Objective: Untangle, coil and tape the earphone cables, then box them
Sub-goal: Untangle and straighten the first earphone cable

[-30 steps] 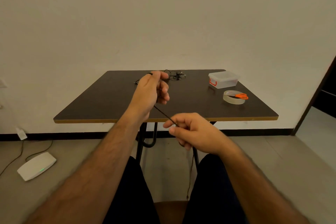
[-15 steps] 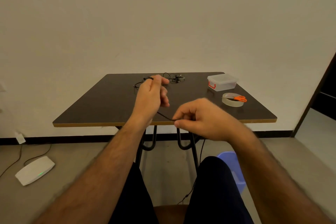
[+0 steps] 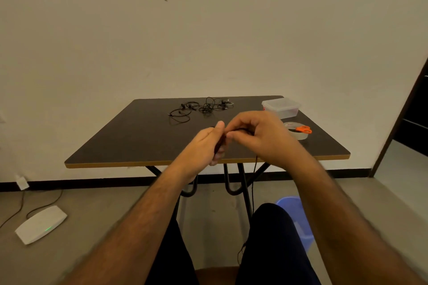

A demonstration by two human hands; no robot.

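Both hands [image 3: 225, 139] pinch one earphone cable [image 3: 254, 183] between them.

Dim warm light, soft blur, wide-angle edges.

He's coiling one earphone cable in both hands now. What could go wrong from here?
1. The cable's loose tail hangs past the table edge toward his lap and could snag.
2. Tape roll and scissors sit off to the right; reaching with either the left hand or the right hand may let the coil spring open.
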